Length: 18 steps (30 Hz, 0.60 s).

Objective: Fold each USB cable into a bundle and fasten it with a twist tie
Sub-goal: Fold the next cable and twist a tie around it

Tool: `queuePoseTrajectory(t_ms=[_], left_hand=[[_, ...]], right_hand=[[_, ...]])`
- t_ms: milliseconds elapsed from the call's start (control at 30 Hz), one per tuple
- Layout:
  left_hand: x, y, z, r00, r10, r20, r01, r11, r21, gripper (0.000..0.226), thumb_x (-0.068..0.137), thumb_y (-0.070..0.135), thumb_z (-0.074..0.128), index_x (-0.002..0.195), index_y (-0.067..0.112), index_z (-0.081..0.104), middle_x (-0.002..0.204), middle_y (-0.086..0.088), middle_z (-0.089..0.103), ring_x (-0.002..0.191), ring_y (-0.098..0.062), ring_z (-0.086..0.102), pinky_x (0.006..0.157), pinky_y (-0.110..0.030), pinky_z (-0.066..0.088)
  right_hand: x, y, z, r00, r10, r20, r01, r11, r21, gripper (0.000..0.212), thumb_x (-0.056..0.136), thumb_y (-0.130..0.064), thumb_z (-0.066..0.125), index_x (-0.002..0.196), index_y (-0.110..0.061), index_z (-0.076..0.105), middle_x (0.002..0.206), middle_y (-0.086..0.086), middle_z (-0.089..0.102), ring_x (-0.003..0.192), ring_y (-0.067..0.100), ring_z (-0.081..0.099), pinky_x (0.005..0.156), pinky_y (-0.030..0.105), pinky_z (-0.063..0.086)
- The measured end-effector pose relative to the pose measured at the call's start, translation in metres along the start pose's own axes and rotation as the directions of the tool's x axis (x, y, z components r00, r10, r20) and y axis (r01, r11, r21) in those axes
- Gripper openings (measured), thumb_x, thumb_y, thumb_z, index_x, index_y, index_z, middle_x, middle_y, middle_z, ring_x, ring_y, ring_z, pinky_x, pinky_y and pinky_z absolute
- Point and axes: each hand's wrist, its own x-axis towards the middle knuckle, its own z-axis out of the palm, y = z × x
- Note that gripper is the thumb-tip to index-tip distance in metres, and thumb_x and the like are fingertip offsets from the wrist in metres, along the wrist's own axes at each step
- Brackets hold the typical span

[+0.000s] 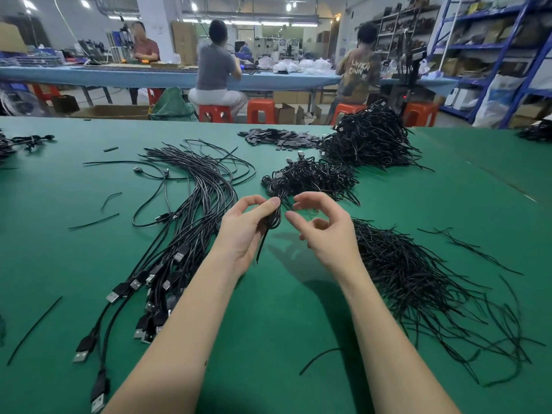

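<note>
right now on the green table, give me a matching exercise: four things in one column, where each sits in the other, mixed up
Things:
1. folded cable bundle
2. loose USB cables
3. twist tie pile
4. finished bundles heap

Places:
A. far side of the table, right of centre
B. fanned out left of the hands, plugs toward the near edge
C. spread on the table right of the right hand
D. held in the left hand

Pairs: 1-D, 2-B, 3-C, 4-A
</note>
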Motion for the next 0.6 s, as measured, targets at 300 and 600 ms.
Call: queuePoseTrajectory(t_ms=[300, 600], left_hand=[[0.0, -0.004, -0.003, 1.0, -0.017, 0.008, 0.017, 0.999, 0.037, 0.021, 0.083, 0.003, 0.074, 0.083, 0.016, 0.057, 0.068, 0.001, 0.069, 0.063, -0.01, 0.059, 0.068, -0.021, 0.048], [-0.002, -0.015, 0.004, 0.999, -0.001, -0.048, 0.007, 0.993, 0.115, 0.022, 0.082, 0.004, 0.077, 0.081, 0.016, 0.058, 0.076, -0.004, 0.072, 0.07, -0.016, 0.06, 0.079, -0.03, 0.046]], right_hand=[[0.003, 0.003, 0.004, 0.993, 0.089, -0.077, -0.089, 0.996, 0.002, 0.008, 0.087, -0.024, 0.08, 0.08, -0.028, 0.078, 0.077, -0.011, 0.074, 0.05, 0.012, 0.051, 0.048, 0.02, 0.042], [0.002, 0.01, 0.007, 0.853, 0.511, 0.105, -0.497, 0.737, 0.458, 0.005, 0.09, -0.016, 0.075, 0.094, -0.013, 0.074, 0.075, -0.003, 0.07, 0.048, 0.005, 0.049, 0.045, 0.015, 0.04]])
